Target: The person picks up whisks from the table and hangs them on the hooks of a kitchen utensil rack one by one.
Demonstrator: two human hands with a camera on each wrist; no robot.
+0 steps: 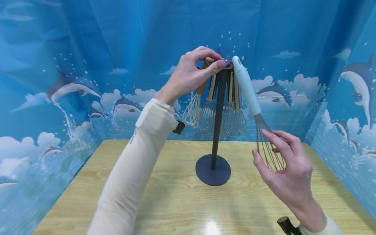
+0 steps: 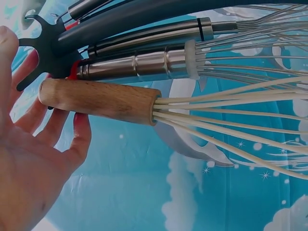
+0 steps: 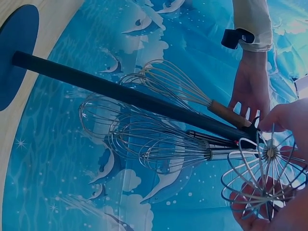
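A dark stand (image 1: pixel 217 130) rises from a round base, with a hooked top (image 2: pixel 48 45). My left hand (image 1: pixel 188 71) holds that hooked top between thumb and fingers. In the left wrist view its fingers lie behind the end of a wooden-handled whisk (image 2: pixel 103 99) hanging there. To the right of the stand, a whisk with a light blue handle (image 1: pixel 247 86) slants, handle end up beside the hooks. My right hand (image 1: pixel 289 166) holds this whisk by its wire loops, thumb on one side, fingers on the other. Those loops (image 3: pixel 250 197) fan out toward the right wrist camera.
Several metal-handled whisks (image 2: pixel 139 65) hang from the other hooks close around the pole. The stand's base (image 1: pixel 212 178) rests on a wood-grain table (image 1: pixel 176 202). Blue dolphin-print curtains (image 1: pixel 117 39) enclose the back and sides.
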